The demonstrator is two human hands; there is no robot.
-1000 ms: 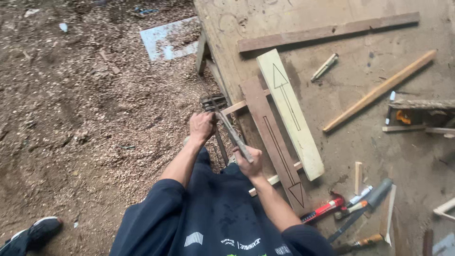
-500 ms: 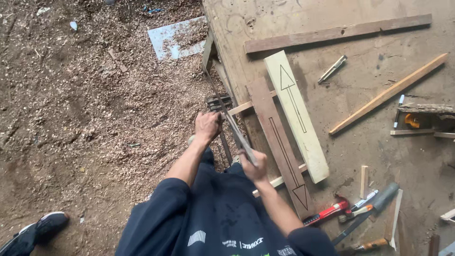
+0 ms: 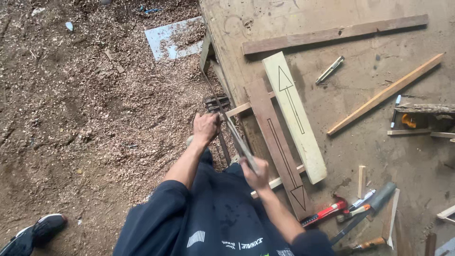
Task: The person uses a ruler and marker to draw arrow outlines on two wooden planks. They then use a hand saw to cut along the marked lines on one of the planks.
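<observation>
From the head view, the left hand (image 3: 206,127) is clenched round one end of a long metal blade (image 3: 235,137), and the right hand (image 3: 255,173) grips the other end, fingers curled tight. The blade's long axis runs diagonally between the fists, along the workbench edge (image 3: 222,57). A dark plank (image 3: 277,147) with a drawn arrow lies just right of the fingers; sawdust-strewn ground (image 3: 95,118) opens to their left.

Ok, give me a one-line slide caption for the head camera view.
Both hands, left hand and right hand, hold a long metal blade at the workbench edge beside two arrow-marked boards.
</observation>
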